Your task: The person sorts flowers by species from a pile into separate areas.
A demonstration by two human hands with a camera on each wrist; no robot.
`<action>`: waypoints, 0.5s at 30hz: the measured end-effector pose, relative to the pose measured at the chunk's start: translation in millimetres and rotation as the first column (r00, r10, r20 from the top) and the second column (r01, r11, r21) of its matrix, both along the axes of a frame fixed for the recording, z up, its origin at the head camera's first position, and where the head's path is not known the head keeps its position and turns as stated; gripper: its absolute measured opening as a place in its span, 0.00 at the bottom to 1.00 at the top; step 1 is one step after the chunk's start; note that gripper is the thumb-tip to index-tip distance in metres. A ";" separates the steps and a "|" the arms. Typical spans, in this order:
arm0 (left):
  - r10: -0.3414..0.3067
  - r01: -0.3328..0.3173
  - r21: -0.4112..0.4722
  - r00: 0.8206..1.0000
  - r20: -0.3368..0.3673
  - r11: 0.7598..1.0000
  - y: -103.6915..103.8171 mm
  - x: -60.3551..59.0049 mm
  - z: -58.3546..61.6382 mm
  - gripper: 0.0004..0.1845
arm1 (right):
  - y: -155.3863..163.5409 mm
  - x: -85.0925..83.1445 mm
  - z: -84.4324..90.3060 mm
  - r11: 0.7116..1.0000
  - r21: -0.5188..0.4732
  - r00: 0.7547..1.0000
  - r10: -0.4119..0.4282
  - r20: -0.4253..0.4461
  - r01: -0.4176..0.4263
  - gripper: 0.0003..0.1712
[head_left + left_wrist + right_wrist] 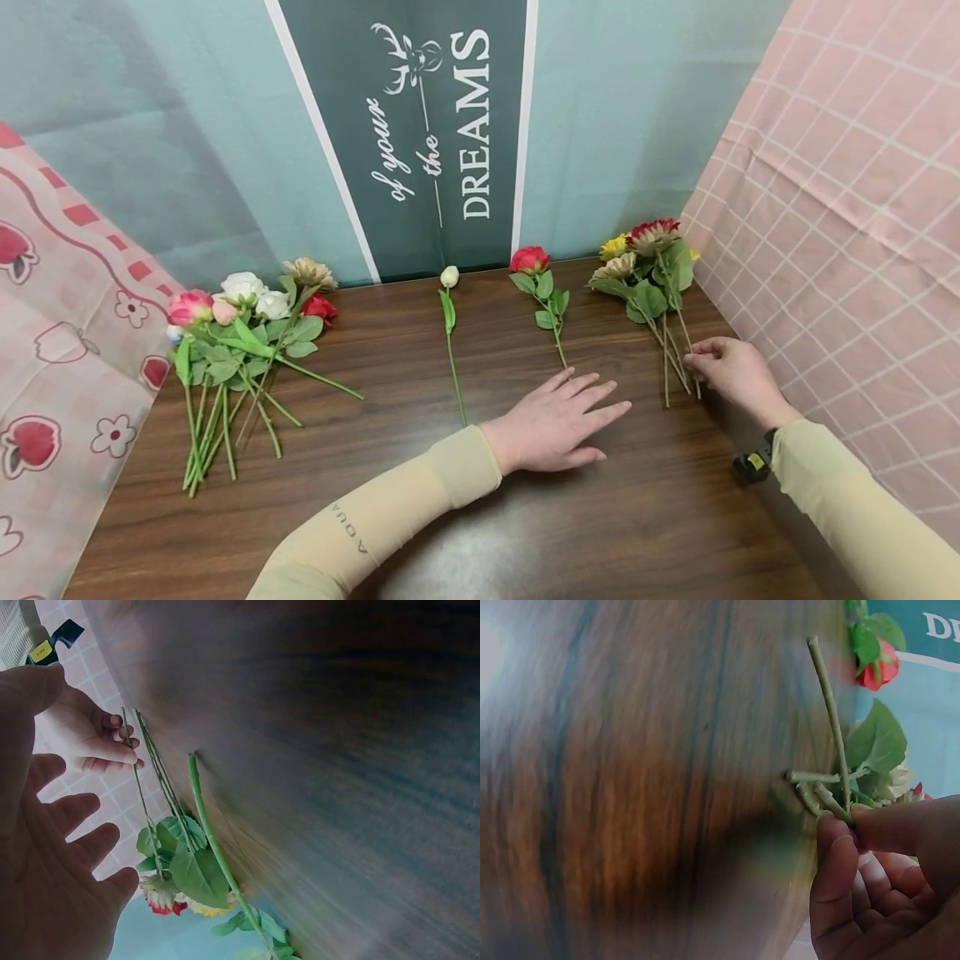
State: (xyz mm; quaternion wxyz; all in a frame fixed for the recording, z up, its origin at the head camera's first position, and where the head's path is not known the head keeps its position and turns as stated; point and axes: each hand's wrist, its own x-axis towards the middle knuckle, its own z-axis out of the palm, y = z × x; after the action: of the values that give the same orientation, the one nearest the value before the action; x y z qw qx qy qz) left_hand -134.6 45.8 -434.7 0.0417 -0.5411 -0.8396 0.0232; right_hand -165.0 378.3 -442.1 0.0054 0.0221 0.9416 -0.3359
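A wooden table (420,508) is carrying everything. Near its far right corner a small bunch of flowers (651,275) is lying, thin stems toward the person. The right hand (731,371) is pinching those stems (831,796) at their cut ends; they look light, wiry and springy, best taken low. The left hand (555,425) is resting flat mid-table, fingers spread, holding nothing.

Open wood in front of you, flowers lined up along the back.

Your left hand (558,421) lies on bare table (600,533); the red rose (542,300) and white bud (451,329) block straight ahead, the left bunch (240,350) fills that side, the right bunch (652,292) crowds the pink wall (840,208).
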 end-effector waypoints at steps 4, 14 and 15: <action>-0.004 0.004 0.005 1.000 0.014 1.000 -0.1 0.6 -2.6 0.40 | 3.7 -2.8 -2.7 0.998 0.061 1.000 0.004 -0.021 -0.003 0.18; -0.002 0.002 0.008 1.000 0.028 1.000 -2.3 0.9 -4.1 0.39 | 7.7 -5.1 -7.8 0.991 0.133 1.000 0.011 -0.013 -0.009 0.19; -0.001 0.001 0.008 1.000 0.031 1.000 -2.9 1.1 -4.1 0.39 | 7.8 -5.0 -8.1 0.991 0.131 1.000 0.011 -0.011 -0.009 0.19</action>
State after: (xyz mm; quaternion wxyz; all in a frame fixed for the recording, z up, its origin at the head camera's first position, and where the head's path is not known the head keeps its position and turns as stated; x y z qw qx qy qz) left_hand -133.6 43.0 -438.8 0.0307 -0.5415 -0.8401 0.0116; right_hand -169.9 386.1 -450.3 0.0003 0.0158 0.9617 -0.2735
